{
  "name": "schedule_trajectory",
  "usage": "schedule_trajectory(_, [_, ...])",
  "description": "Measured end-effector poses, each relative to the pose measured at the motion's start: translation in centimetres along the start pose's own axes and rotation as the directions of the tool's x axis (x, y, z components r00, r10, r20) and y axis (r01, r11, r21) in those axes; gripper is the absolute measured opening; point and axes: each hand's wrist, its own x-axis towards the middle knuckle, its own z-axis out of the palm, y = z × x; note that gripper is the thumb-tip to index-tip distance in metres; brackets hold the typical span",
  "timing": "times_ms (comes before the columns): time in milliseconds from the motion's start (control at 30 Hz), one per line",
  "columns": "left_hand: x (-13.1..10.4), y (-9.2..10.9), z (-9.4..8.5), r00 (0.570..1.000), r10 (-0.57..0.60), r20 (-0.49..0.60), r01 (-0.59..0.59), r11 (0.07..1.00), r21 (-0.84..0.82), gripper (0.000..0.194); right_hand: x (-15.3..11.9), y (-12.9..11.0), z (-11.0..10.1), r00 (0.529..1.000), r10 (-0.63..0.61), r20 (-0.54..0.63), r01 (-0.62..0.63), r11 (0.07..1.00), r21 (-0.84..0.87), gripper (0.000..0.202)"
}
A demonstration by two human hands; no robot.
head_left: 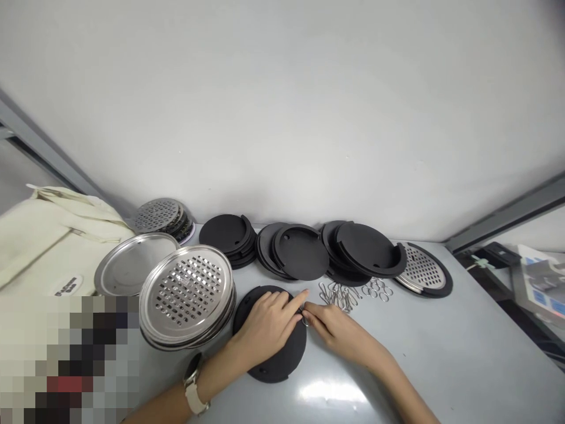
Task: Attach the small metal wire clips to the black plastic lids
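A black round disc (289,356) lies on the grey table under my left hand (269,321). My left hand rests across the disc, its index finger stretched out and its thumb closed in towards the other fingers at the disc's right edge; what it pinches is hidden. Between my fingertips a small metal ring (305,322) shows. My right hand (338,330) pinches this ring from the right with thumb and index finger. Just behind my right hand are a pile of metal clips (339,296) and several loose rings (378,288).
Perforated metal plates (188,294) are stacked left of my disc, near a plain metal plate (136,265) and smaller perforated plates (156,215). Black discs (304,253) stand in piles along the wall. At right, a perforated plate (419,268) sits in a black disc. A cream bag (39,241) is far left.
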Motion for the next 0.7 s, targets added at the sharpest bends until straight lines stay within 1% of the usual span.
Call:
schedule_trajectory(167, [0.05, 0.05, 0.0, 1.0, 0.003, -0.014, -0.003, 1.0, 0.005, 0.032, -0.2, -0.38, -0.5, 1.0, -0.017, 0.008, 0.017, 0.999, 0.03, 0.029])
schedule_trajectory(367, [0.17, 0.03, -0.07, 0.999, -0.014, 0.033, 0.014, 1.0, -0.005, 0.029, -0.17, -0.28, -0.46, 1.0, -0.019, 0.01, 0.019, 0.999, 0.041, 0.029])
schedule_trajectory(500, [0.15, 0.05, -0.09, 0.999, -0.02, 0.05, 0.02, 1.0, -0.014, 0.03, -0.13, -0.3, -0.38, 1.0, -0.01, 0.007, 0.01, 0.999, 0.045, 0.029])
schedule_trajectory(700, [0.06, -0.04, -0.02, 0.999, -0.002, 0.048, 0.002, 1.0, -0.006, 0.035, -0.04, -0.47, -0.28, 1.0, 0.005, 0.003, -0.005, 0.999, 0.048, 0.029])
